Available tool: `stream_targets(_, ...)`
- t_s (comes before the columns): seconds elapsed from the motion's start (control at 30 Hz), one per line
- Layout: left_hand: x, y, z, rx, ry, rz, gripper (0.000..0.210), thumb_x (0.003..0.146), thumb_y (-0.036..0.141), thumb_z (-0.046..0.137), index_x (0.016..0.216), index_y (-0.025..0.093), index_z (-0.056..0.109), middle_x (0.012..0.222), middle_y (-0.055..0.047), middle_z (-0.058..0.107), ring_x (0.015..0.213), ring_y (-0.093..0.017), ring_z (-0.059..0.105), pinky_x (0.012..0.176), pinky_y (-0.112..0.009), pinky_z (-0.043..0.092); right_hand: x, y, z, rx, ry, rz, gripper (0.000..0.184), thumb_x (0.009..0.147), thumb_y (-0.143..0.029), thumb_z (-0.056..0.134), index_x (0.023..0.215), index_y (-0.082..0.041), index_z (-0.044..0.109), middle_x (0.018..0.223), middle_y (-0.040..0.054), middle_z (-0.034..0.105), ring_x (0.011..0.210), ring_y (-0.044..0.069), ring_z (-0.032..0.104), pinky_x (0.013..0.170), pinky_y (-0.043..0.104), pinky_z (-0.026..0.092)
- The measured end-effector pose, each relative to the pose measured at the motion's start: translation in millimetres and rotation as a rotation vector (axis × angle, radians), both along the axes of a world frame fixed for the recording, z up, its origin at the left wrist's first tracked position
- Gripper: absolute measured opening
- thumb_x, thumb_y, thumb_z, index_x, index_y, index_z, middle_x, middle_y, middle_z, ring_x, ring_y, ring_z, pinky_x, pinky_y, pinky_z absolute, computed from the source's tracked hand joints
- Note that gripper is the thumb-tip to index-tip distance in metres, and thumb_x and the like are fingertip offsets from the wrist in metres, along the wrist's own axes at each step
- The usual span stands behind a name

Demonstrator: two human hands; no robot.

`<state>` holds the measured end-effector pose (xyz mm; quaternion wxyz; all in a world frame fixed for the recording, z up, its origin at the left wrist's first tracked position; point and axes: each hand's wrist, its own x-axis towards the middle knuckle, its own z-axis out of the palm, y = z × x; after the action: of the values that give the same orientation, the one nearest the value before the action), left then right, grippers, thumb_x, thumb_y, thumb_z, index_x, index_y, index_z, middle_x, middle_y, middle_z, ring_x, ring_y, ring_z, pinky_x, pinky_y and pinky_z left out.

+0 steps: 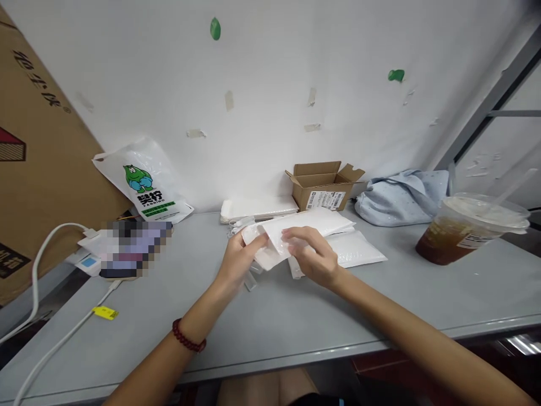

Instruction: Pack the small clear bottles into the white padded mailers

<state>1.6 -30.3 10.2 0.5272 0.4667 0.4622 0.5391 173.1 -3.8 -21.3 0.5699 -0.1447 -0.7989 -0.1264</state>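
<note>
A white padded envelope (273,258) is held above the table, its flap end facing left. My left hand (236,259) grips that end, thumb on top and fingers underneath. My right hand (315,256) has its fingers curled in against the flap and pinches the envelope near its middle. More white padded envelopes (359,250) lie just behind and beneath my right hand. Beyond my left hand sit small clear plastic packets with white cable-like pieces (242,225). Another small clear piece (250,282) lies under the held envelope, partly hidden.
A stack of white envelopes (257,208) and an open cardboard box (319,189) stand by the wall. Right are a blue cloth bag (397,197) and an iced drink cup (460,231). Left are a phone (135,251), white cables (63,347), a white plastic bag (169,192) and a large carton (46,169).
</note>
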Motion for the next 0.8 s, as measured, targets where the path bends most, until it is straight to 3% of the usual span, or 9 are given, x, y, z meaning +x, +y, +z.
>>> stream_targets(0.23,-3,-1,4.6,0.020,-0.050,-0.098,0.023,0.073,0.033,0.066,0.084,0.013,0.063,0.078,-0.004,0.064,0.062,-0.014,0.061,0.054,-0.025,0.048,3,7,2.0,-0.166,0.151,-0.027,0.016,0.087,-0.007,0.045,0.084,-0.023,0.046,0.090,0.0066,0.066,0.091,0.018,0.067,0.069,0.035,0.057)
stream_targets(0.43,-2,-1,3.6,-0.071,-0.043,-0.171,0.022,0.073,0.028,0.066,0.089,0.013,0.066,0.087,-0.006,0.066,0.066,-0.013,0.062,0.059,-0.024,0.049,3,4,-0.3,-0.106,0.095,0.013,0.022,0.083,0.000,0.047,0.087,-0.022,0.047,0.092,0.0076,0.065,0.090,0.018,0.065,0.070,0.034,0.056)
stream_targets(0.67,-1,1,1.7,-0.141,0.000,-0.077,0.016,0.062,0.023,0.068,0.073,0.013,0.061,0.063,0.001,0.058,0.055,-0.009,0.053,0.048,-0.019,0.038,-5,-6,-5.3,0.015,-0.041,0.043,0.022,0.081,0.001,0.046,0.082,-0.020,0.049,0.091,0.0081,0.063,0.086,0.018,0.061,0.063,0.032,0.053)
stream_targets(0.8,-2,2,-4.0,-0.144,0.091,0.000,0.017,0.056,0.021,0.068,0.059,0.015,0.053,0.052,0.005,0.048,0.047,-0.008,0.045,0.044,-0.018,0.033,-11,-16,-7.2,-0.072,-0.130,0.130,0.020,0.083,-0.001,0.045,0.091,-0.018,0.050,0.088,0.0073,0.062,0.087,0.017,0.060,0.067,0.031,0.054)
